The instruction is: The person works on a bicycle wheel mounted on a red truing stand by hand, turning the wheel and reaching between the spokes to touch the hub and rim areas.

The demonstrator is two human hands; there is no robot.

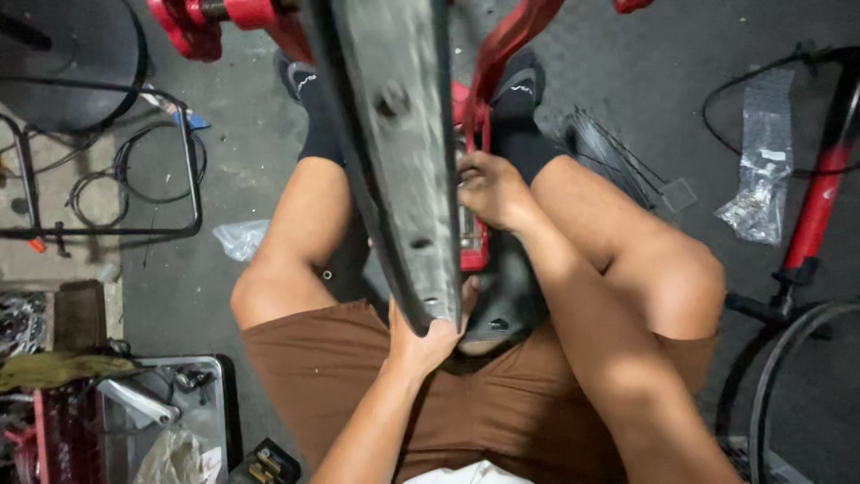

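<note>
I sit with a bicycle wheel rim (pixel 394 134) held upright between my knees; its grey inner face with spoke holes faces me, set in a red stand (pixel 502 45). My left hand (pixel 425 345) grips the near lower edge of the rim. My right hand (pixel 488 188) reaches to the right side of the rim, fingers closed beside a red part of the stand (pixel 473 246); whether it holds a small tool I cannot tell.
A bundle of dark spokes (pixel 618 161) lies on the floor to the right, beside a clear plastic bag of small parts (pixel 761 179). A red bicycle frame and wheel (pixel 815 233) stand far right. At left are a metal rack (pixel 107 179) and a tray of tools (pixel 152 403).
</note>
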